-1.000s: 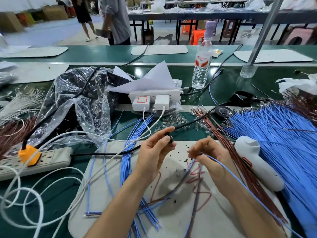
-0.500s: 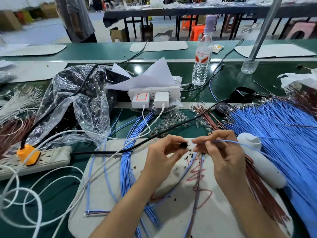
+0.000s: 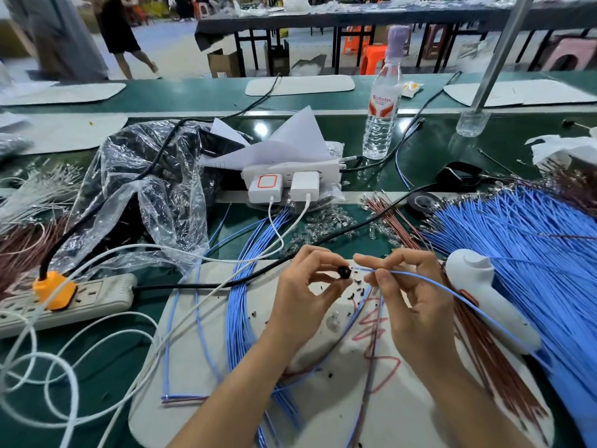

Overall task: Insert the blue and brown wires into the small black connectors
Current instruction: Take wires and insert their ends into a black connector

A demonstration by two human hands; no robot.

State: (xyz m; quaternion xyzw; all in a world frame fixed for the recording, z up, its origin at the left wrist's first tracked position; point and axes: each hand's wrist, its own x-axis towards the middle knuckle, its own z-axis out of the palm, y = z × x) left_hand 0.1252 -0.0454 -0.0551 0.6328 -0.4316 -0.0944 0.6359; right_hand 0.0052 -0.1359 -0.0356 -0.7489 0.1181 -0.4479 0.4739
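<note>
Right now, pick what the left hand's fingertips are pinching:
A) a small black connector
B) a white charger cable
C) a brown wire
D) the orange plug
A: the left hand pinches a small black connector between thumb and fingers above the mat, while the right hand holds a blue wire with its tip pointed at that connector.

Left hand [image 3: 302,287] and right hand [image 3: 412,299] in near-touching pinches

blue wire tip [image 3: 358,269] too small, bottle cap [image 3: 398,37] blurred
</note>
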